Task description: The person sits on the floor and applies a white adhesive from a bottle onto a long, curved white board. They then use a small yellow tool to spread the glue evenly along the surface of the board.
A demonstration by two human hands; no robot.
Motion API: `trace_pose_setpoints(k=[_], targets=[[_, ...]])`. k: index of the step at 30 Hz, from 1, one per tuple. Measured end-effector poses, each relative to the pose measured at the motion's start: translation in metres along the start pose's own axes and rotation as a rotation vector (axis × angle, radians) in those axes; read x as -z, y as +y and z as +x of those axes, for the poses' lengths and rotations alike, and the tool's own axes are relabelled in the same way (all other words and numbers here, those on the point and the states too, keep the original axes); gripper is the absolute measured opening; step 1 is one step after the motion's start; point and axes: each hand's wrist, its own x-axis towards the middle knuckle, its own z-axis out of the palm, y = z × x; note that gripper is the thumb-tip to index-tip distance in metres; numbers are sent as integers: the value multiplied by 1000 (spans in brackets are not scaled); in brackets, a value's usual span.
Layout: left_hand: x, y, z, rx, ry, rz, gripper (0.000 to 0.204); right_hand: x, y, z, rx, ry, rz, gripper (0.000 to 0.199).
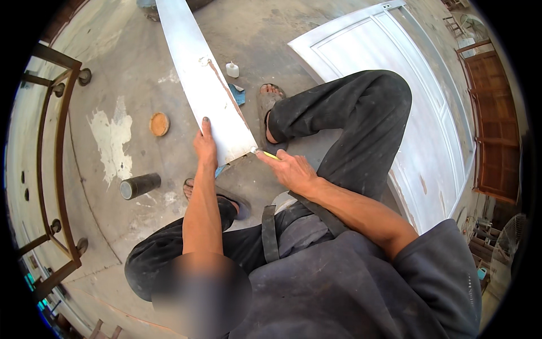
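A long white board (212, 96) stretches away from me, its near end between my two hands. Brown patches run along its right edge, and a rough spot shows farther up. My left hand (206, 146) grips the board's left edge, thumb on top and the other fingers mostly hidden below. In my right hand (293, 170) is a slim yellow-handled tool (272, 155), its pale tip at the board's near right corner. The tip is too small to make out its kind. Beside the board lie a small white bottle (232, 70) and a blue sheet (237, 95), perhaps sandpaper.
Left of the board are a round dish of orange-brown paste (159, 124) and a dark cylinder (140, 186) on its side. A white panelled door (361, 48) lies at my right. A wheeled brown frame (63, 130) stands far left; a brown wooden panel (497, 121) far right.
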Motion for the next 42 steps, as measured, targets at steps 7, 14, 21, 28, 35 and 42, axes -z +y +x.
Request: trace_pose_setpoints(k=[7, 14, 21, 28, 35, 42], targets=[[-2, 0, -3, 5, -5, -24, 72, -8, 1, -4, -22, 21, 11, 57], [-1, 5, -4, -8, -2, 6, 77, -8, -1, 1, -21, 9, -8, 56], [1, 4, -2, 23, -2, 35, 71, -5, -5, 0, -43, -24, -26, 55], [1, 10, -5, 24, 1, 42, 77, -5, 0, -3, -33, -6, 7, 54], [-1, 12, -11, 64, -5, -13, 73, -6, -2, -4, -29, -1, -2, 55], [2, 12, -8, 38, -18, 7, 76, -7, 3, -5, -6, 30, 14, 58]])
